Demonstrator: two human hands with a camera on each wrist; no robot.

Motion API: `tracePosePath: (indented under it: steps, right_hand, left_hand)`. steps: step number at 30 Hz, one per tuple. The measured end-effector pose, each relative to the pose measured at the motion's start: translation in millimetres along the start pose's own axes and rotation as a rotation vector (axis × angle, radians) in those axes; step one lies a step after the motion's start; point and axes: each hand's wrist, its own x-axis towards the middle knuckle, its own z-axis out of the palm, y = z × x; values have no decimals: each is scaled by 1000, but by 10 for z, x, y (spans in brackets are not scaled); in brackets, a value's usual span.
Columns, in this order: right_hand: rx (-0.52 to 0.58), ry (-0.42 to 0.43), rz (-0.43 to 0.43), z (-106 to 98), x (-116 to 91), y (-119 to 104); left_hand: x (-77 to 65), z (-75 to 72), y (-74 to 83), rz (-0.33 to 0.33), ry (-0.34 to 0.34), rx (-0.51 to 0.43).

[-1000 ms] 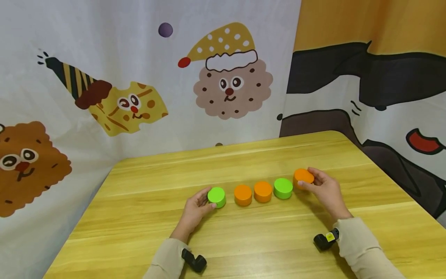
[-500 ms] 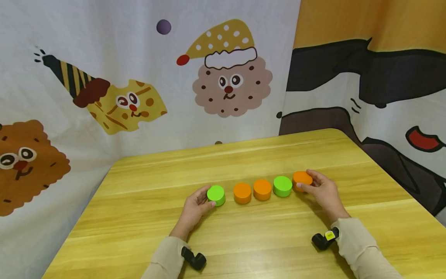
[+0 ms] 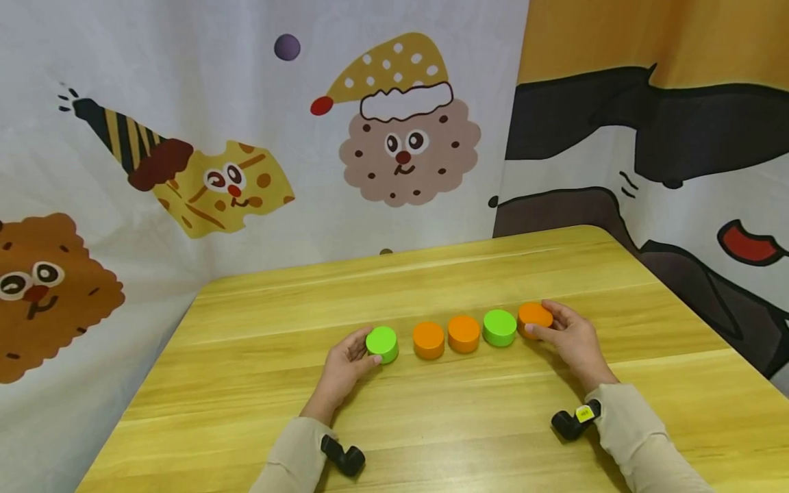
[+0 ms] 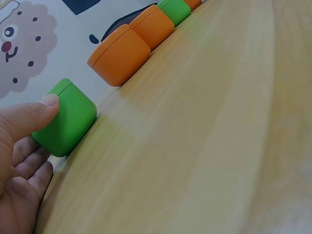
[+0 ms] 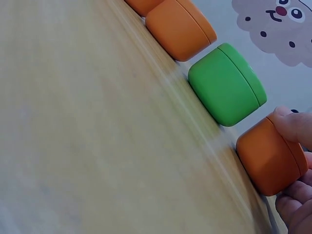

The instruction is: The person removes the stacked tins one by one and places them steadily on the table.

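Several round lidded containers stand in a slanting row on the table. At the row's left end my left hand [image 3: 345, 364] grips a green container [image 3: 382, 345] between thumb and fingers; the left wrist view shows the thumb on its side. At the right end my right hand [image 3: 574, 340] holds an orange container [image 3: 534, 319], its thumb near the lid's edge in the right wrist view. Between them stand an orange container [image 3: 428, 341], another orange container [image 3: 464, 334] and a green container [image 3: 499, 328]. A gap parts the left green container from its neighbour.
The wooden table [image 3: 394, 438] ends at a back edge against a white curtain [image 3: 259, 61] with cartoon prints. A small black camera [image 3: 343, 457] sits on the left wrist and another black camera [image 3: 573, 421] on the right.
The right hand has lowered the orange container slightly and brought it down beside the green one. The left hand keeps its grip on the green container; the view has shifted a little.
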Motion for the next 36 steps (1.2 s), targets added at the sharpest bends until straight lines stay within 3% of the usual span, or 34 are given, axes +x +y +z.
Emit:
tracePosePath:
  steps: [28, 36]
  right_hand:
    - [5, -12, -4, 2, 9, 35]
    - [9, -15, -4, -9, 8, 32]
  left_hand:
    - [15, 59, 37, 12, -3, -25]
    - [76, 105, 38, 7, -38, -32]
